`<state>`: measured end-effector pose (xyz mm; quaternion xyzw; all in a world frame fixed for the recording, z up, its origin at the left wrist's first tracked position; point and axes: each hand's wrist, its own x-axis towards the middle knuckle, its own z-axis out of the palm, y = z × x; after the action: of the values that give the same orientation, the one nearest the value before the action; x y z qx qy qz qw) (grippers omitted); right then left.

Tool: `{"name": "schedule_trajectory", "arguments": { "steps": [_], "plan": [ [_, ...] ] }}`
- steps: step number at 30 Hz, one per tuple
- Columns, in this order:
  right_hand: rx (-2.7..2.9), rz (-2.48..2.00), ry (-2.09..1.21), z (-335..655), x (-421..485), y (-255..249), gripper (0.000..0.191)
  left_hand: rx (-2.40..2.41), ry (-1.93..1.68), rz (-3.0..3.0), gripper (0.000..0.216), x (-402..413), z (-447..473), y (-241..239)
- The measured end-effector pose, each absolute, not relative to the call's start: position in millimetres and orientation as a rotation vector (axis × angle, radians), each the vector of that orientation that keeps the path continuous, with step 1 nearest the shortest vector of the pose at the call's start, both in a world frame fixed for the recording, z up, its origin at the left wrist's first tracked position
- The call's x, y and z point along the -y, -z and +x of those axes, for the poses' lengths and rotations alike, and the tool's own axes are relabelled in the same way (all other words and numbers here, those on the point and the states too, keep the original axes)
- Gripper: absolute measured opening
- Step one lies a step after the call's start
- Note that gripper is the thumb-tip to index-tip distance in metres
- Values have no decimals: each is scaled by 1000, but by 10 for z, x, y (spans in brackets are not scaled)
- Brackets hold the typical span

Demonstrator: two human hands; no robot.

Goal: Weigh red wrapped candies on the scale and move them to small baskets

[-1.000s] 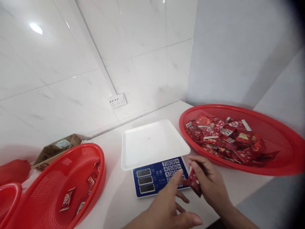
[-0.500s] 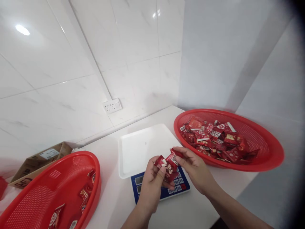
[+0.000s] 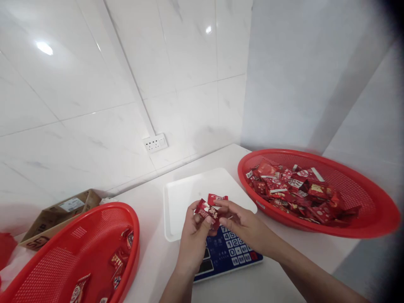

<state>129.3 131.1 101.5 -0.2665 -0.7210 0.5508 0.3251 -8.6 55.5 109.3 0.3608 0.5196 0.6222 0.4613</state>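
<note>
Several small red candy packets (image 3: 208,211) with pale lettering are bunched between my two hands, above the front of a digital scale. My left hand (image 3: 195,235) is closed around them, thumb on top. My right hand (image 3: 244,225) pinches at their right side; one packet (image 3: 217,198) sticks out at the top beyond its fingers. Behind and below the hands is the scale's white tray (image 3: 179,198). The blue keypad panel (image 3: 227,252) of the scale shows under my wrists, partly covered by them.
On the right, a red perforated basket (image 3: 375,210) holds a heap of red packets (image 3: 296,189). Another red basket (image 3: 41,261) at left has several packets along its right side. A cardboard box (image 3: 63,210) stands behind it. A wall socket (image 3: 154,144) is above the white table (image 3: 151,252).
My right hand has moved left, closer to my left hand, and the packets are now gathered together. The whole view has shifted slightly, with the surroundings appearing farther right.
</note>
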Motion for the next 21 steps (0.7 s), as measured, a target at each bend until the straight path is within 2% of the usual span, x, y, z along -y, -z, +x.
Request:
{"name": "schedule_trajectory", "arguments": {
  "steps": [4, 7, 12, 17, 21],
  "plan": [
    [1723, -633, -1577, 1201, -1259, -978, 25, -1424, -1430, 1019, 44, -566, -129, -1071],
    [1709, -673, -1542, 1134, -1315, -979, 18, -1711, -1605, 1104, 49, -554, -193, -1093],
    [1960, -822, -1213, 1197, -1366, -1025, 36, -1776, -1959, 1127, 47, -483, -275, -1231],
    [1971, -1029, -1015, 1580, -1496, -1065, 34, -1690, -2122, 1119, 44, -373, -269, -1328],
    [1943, -1208, -744, 2110, -1790, -1154, 32, -1648, -2018, 1034, 26, -227, -193, -1411]
  ]
}}
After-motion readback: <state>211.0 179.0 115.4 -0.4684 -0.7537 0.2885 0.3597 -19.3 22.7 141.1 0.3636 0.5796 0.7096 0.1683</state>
